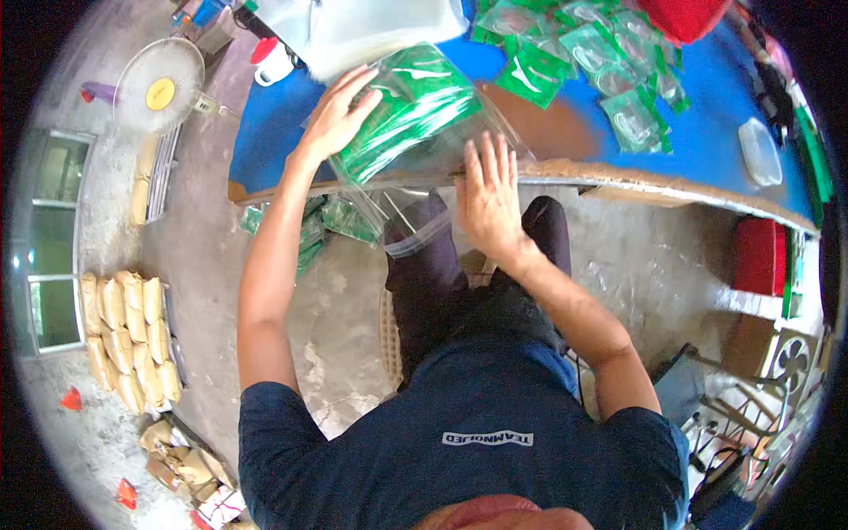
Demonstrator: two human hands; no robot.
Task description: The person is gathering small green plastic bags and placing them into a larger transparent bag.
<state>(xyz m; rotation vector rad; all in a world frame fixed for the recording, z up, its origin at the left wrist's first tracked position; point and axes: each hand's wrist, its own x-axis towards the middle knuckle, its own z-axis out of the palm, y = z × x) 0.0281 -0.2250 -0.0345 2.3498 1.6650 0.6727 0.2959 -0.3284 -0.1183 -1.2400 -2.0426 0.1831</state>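
Observation:
A large transparent plastic bag [415, 110] with green packets inside lies at the table's near edge, its loose end hanging over toward my knees. My left hand [337, 119] rests on the bag's left side, with thumb and fingers apart. On the bag's right side, close to the table edge, my right hand [492, 199] lies flat with fingers stretched out. Neither hand grips anything that I can see. Beyond the bag, a stack of transparent plastic bags [371, 35] lies on the table. Small green-and-transparent packets [530, 75] are scattered to the right.
The blue table [274, 124] has a worn brown edge. A white cup with red top [274, 64] stands far left, a plastic tub [760, 152] far right. More green packets [349, 219] lie below the table. A fan [159, 87] and stacked brown sacks [128, 340] stand left.

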